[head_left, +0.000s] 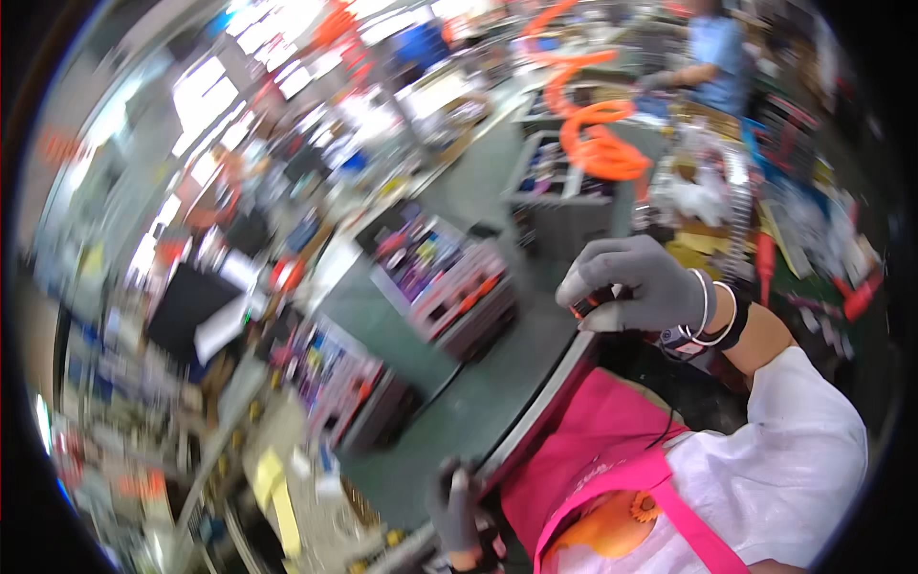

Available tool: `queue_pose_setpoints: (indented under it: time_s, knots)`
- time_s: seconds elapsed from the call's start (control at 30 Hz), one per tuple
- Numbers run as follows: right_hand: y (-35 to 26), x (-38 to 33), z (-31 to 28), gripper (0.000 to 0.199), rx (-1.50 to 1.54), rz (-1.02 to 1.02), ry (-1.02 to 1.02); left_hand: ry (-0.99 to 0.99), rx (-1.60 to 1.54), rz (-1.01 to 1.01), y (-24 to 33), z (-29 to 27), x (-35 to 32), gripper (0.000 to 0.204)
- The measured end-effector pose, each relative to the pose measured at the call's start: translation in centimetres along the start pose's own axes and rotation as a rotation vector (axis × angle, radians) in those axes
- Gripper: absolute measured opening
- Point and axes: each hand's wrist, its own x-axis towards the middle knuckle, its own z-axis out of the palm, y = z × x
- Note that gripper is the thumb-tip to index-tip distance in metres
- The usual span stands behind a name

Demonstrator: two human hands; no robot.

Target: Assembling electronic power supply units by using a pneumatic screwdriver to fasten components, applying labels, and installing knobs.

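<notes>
My right hand (643, 287), in a grey glove, is raised at the near edge of the green conveyor belt (535, 297). Its fingers curl round a small black and orange part (595, 300), mostly hidden by the glove. Lower down, my left hand (457, 507), also gloved in grey, hangs at the belt's edge; blur hides what its fingers do. Nearest to my right hand on the belt is a grey crate (464, 292) filled with purple, red and black pieces. A similar crate (349, 402) stands to its left, closer to my left hand.
Another grey crate (564, 215) sits farther up the belt, beneath a coiled orange air hose (607, 143). Bagged parts (696, 196) crowd the bench at right, beside a red-handled tool (766, 258). A person in blue (719, 62) works at the far right. Cluttered benches line the far side.
</notes>
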Motion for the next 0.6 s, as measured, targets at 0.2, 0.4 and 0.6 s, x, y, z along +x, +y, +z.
queue_pose_setpoints:
  time_s: [0.2, 0.4, 0.6]
  knots:
    - [2.5, 9.3, 18.1, 0.023, -0.040, -0.384, -0.120, 0.287, 0.265, 0.239, -0.8, -7.4, 5.7, 0.044]
    - [4.9, 14.0, 27.6, 0.027, -0.464, -0.535, -0.068, 0.440, 0.542, 0.411, 1.3, -8.5, 10.2, 0.060]
    - [6.0, 14.3, 28.5, 0.013, -0.621, -0.600, -0.018, 0.389, 0.559, 0.292, 1.4, -8.8, 12.6, 0.059]
